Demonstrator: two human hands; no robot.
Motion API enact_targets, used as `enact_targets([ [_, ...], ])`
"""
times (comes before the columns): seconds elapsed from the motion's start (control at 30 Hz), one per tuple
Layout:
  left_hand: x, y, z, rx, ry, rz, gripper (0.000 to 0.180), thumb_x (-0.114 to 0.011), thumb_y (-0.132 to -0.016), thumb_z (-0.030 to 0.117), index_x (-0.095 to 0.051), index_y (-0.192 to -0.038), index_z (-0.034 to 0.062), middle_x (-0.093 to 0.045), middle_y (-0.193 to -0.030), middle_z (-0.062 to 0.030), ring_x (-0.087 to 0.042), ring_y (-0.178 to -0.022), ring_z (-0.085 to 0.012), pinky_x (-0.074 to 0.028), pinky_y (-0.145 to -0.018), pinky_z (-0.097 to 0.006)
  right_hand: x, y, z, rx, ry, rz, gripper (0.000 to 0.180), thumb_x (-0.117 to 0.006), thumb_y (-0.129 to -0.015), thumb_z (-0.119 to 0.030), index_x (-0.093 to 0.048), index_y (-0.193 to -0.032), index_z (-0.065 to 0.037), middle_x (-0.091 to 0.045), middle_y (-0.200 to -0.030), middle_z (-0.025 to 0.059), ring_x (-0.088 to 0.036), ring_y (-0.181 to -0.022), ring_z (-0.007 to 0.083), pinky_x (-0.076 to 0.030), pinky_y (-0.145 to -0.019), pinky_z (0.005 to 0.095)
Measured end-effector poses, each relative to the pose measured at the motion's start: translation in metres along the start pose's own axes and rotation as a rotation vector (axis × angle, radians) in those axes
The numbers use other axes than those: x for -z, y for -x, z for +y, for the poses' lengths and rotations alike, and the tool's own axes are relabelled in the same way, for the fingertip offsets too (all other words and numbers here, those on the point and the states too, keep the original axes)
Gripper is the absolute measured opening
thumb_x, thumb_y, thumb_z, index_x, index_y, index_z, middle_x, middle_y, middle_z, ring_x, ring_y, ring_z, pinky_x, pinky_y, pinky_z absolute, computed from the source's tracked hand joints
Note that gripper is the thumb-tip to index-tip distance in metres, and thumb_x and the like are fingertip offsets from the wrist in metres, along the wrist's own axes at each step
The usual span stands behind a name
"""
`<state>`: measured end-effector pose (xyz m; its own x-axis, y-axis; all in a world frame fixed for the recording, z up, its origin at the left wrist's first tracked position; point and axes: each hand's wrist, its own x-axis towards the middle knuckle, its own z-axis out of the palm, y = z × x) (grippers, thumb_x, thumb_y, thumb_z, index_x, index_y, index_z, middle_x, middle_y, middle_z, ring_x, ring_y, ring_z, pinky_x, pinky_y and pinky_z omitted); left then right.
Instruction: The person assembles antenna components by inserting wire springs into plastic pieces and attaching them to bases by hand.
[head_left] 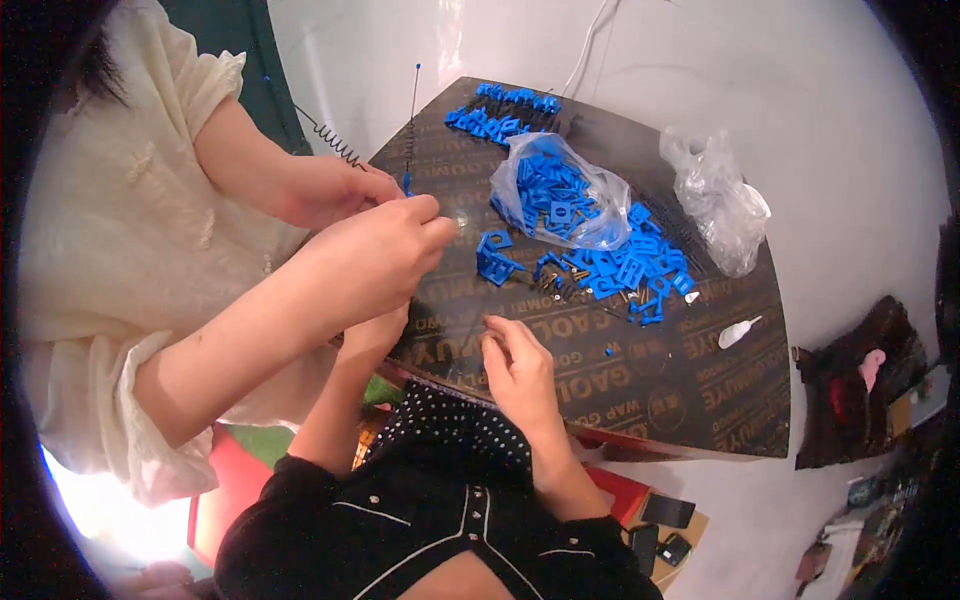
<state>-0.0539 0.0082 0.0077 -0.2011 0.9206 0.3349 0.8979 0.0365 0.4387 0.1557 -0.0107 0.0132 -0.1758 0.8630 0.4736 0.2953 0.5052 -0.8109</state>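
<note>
My right hand (518, 372) is over the near edge of the dark printed board table (640, 385). Its fingers are loosely bent, thumb apart from them, and I see nothing in it. My left hand (380, 328) is at the table's left edge, its fingers hidden behind a co-worker's forearm. Just beyond, the co-worker's hands (385, 235) are close together by a small blue part (407, 184) and a thin black rod with a coil (410, 135). Nearest beyond my right hand stands a small group of blue plastic parts (495, 260).
A clear bag of blue plastic pieces (560, 195) lies mid-table, with loose blue pieces (630, 268) and small screws beside it. Rows of blue parts (490, 125) lie at the far end. A crumpled clear bag (715, 205) and a small white bottle (740, 332) are on the right.
</note>
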Motion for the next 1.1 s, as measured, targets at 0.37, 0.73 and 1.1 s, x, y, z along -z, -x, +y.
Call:
enact_targets([
  [0.37,-0.010,-0.002,0.036,-0.097,0.147,-0.045,0.036,-0.055,-0.085,0.021,-0.052,-0.116,0.0030,-0.059,-0.108,-0.0194,-0.053,-0.106,-0.0359,-0.041,-0.090,-0.043,-0.001,-0.005,-0.002,-0.008,-0.017,-0.005,0.019,-0.055,-0.084,-0.003,-0.059,-0.102,0.003,-0.062,-0.089,0.0143,-0.063,-0.078,0.0207,-0.049,-0.070,0.0284],
  [0.73,-0.015,0.009,0.036,-0.172,0.214,-0.002,0.032,-0.056,-0.085,0.022,-0.055,-0.113,0.0053,-0.060,-0.104,-0.0163,-0.056,-0.099,-0.0309,-0.044,-0.081,-0.041,-0.001,-0.006,0.002,0.013,-0.043,0.007,0.019,-0.055,-0.084,-0.006,-0.057,-0.102,0.001,-0.060,-0.088,0.0170,-0.062,-0.079,0.0317,-0.049,-0.068,0.0363],
  [1.1,0.041,-0.002,0.074,-0.359,-0.098,-0.364,0.029,-0.046,-0.090,0.008,-0.051,-0.119,0.0107,-0.051,-0.117,-0.0079,-0.048,-0.111,-0.0240,-0.040,-0.087,-0.034,-0.001,0.000,0.003,-0.011,0.003,0.018,0.021,-0.055,-0.085,-0.005,-0.059,-0.104,0.004,-0.064,-0.093,0.0153,-0.064,-0.082,0.0201,-0.049,-0.072,0.0290],
])
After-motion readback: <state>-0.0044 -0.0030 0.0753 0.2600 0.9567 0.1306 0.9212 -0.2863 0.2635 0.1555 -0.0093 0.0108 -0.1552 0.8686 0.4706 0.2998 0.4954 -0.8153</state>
